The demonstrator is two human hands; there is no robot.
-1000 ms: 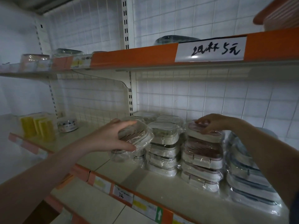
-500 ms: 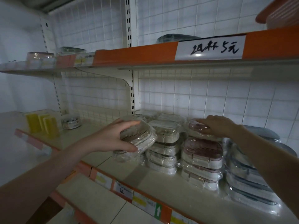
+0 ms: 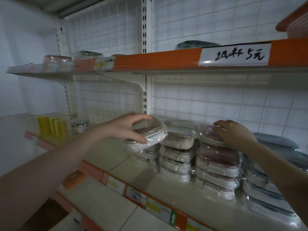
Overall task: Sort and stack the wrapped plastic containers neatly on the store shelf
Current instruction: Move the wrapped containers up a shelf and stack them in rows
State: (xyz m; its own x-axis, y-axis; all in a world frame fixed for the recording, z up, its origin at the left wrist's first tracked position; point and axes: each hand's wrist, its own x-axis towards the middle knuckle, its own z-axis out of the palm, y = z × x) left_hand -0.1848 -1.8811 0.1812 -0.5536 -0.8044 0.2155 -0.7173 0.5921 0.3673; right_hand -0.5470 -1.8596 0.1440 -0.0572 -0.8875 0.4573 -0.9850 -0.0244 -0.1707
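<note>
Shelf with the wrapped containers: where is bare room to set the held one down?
Bare shelf lies between the yellow items and the short stack under the held container gripped by the left hand, and along the front edge before the stacks. Rightward it is crowded: white stack, pink-lidded stack under the right hand, grey stack.

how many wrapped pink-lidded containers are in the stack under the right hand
4 show. The top pink-lidded wrapped container lies under the right hand; the second, third and bottom sit below it. Any behind would be hidden.
</note>
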